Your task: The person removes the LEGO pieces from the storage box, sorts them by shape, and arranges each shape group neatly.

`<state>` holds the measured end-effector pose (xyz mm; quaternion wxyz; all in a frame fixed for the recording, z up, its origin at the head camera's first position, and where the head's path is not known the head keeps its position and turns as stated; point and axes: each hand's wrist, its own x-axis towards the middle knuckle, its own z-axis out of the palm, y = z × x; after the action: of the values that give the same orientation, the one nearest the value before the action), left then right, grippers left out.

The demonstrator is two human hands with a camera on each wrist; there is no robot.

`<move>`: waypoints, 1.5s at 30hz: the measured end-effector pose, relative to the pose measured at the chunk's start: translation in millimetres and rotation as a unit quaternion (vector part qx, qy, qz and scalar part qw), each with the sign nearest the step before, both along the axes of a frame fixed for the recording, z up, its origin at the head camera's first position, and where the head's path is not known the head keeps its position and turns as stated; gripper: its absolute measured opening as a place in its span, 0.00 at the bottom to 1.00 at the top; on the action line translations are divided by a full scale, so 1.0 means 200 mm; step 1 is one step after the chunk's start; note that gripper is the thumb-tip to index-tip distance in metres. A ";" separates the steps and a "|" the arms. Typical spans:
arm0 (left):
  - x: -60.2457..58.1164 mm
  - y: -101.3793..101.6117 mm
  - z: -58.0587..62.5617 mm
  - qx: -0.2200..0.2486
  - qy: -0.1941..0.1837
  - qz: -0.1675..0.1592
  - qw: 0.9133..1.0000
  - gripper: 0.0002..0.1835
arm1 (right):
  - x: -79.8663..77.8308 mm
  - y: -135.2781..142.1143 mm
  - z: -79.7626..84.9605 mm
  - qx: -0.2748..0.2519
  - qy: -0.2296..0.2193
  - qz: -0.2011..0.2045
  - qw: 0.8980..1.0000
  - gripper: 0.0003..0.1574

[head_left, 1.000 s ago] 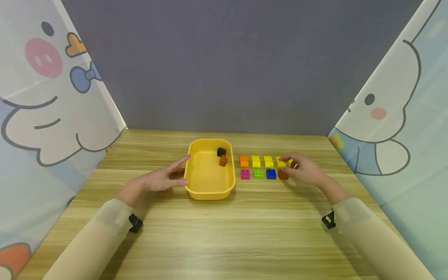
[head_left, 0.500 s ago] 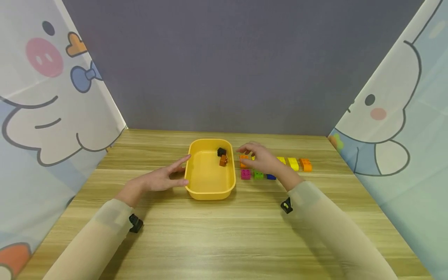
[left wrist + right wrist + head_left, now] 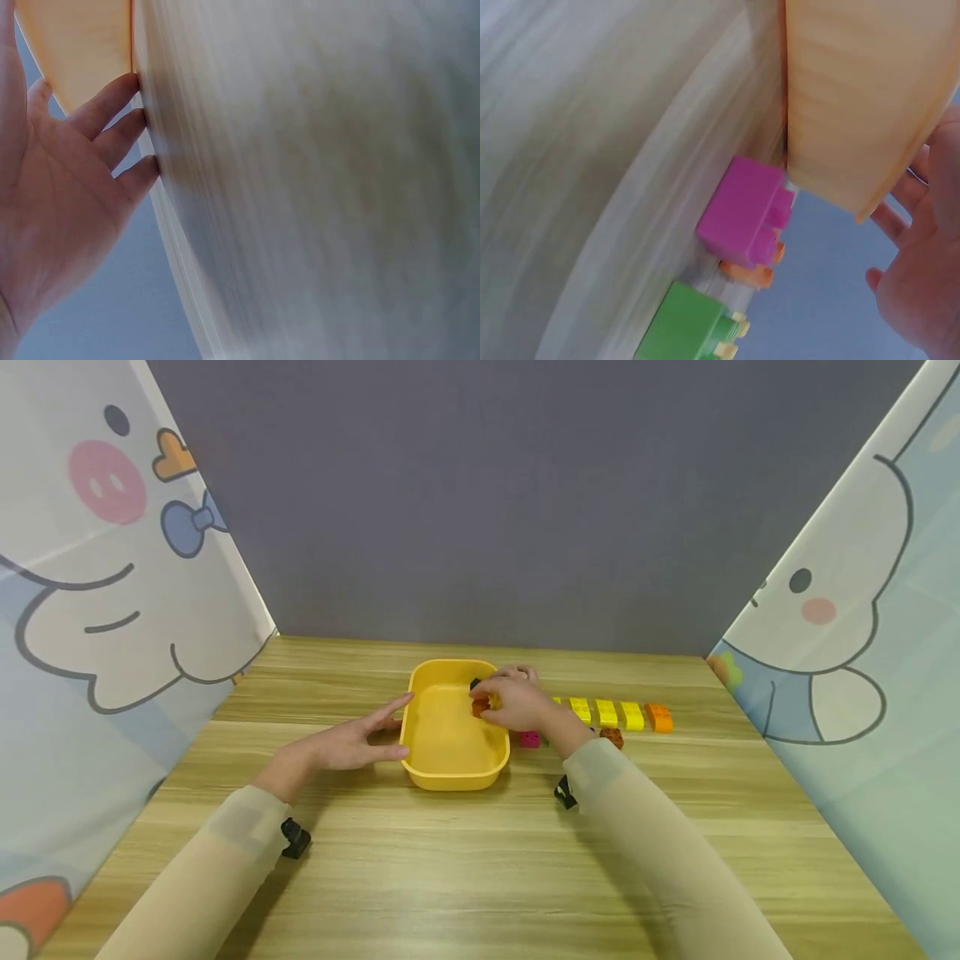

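My left hand point(image 3: 341, 745) rests against the left side of the yellow tray point(image 3: 453, 775), fingers spread and fairly straight. In the left wrist view the same hand point(image 3: 71, 180) has its fingertips at the tray's wall point(image 3: 82, 45). My right hand point(image 3: 517, 700) reaches over the tray's right rim. Its thumb and fingertips pinch a brown building block point(image 3: 479, 707) inside the tray. Beside that lies a black block point(image 3: 475, 683), partly covered by the fingers. In the right wrist view the right hand point(image 3: 922, 232) curls over the rim, with its fingertips hidden.
Right of the tray, building blocks lie in two rows: several yellow blocks point(image 3: 606, 713) and an orange block point(image 3: 660, 718) behind, a pink block point(image 3: 529, 740) and a brown one point(image 3: 612, 737) in front. A green block point(image 3: 682, 322) shows in the right wrist view.
My right hand has left the brown block at the right of the front row and moved left across the rows into the tray. The left hand stays at the tray's side.
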<state>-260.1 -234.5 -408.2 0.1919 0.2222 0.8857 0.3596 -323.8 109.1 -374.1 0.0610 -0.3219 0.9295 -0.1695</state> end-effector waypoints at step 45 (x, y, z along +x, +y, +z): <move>0.00 0.00 0.00 -0.001 0.008 -0.011 1.000 0.54 | 0.00 -0.12 -0.10 -0.058 0.005 -0.007 0.998 0.21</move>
<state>-259.6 -234.6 -407.4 0.1893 0.2348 0.8851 0.3544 -323.1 84.9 -393.3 0.0365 -0.3195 0.9206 -0.2215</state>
